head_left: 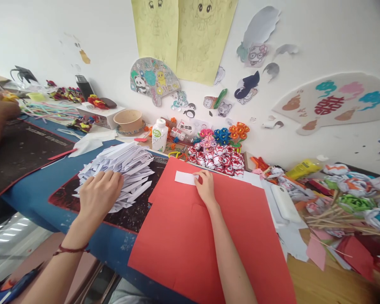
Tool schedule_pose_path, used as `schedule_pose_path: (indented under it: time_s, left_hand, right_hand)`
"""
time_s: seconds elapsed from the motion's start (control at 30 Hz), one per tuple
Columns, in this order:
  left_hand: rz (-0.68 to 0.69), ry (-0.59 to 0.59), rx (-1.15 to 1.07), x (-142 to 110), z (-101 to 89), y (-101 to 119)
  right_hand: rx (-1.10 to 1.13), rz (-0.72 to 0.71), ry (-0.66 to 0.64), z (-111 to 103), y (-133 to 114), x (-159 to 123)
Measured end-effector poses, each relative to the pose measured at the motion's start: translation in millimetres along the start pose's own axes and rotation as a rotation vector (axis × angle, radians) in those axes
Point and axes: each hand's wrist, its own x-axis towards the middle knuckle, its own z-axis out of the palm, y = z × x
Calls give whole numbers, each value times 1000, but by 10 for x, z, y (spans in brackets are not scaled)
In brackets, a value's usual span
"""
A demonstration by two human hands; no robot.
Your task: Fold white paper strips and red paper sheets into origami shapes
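Curled over a heap of folded white paper strips (126, 158), my left hand (101, 190) is closed at the heap's near side, its fingertips hidden among the strips. My right hand (205, 185) pinches the right end of a small white paper slip (184, 177) between thumb and fingers. The slip lies flat at the upper part of large red paper sheets (177, 236). Under the strip heap is a dark, stained mat (69, 192).
Behind the sheets stand a white glue bottle (159, 135), a paper bowl (128, 119) and red-and-white paper flowers (220, 159). Paper flowers on sticks (354, 200) crowd the right side. At far left, another person's hand (3, 105) works above a dark mat (25, 156).
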Motion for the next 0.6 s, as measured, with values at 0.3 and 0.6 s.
schedule_pose_path:
  time_s: [0.3,0.6]
  left_hand:
    - [-40,-16,-88,-5,-56,3]
    - [14,1,-62,14,-11,7]
  right_hand:
    - [-3,4,-7,-14,-28,-1]
    - [-2,-7,-5,-11,-13,0]
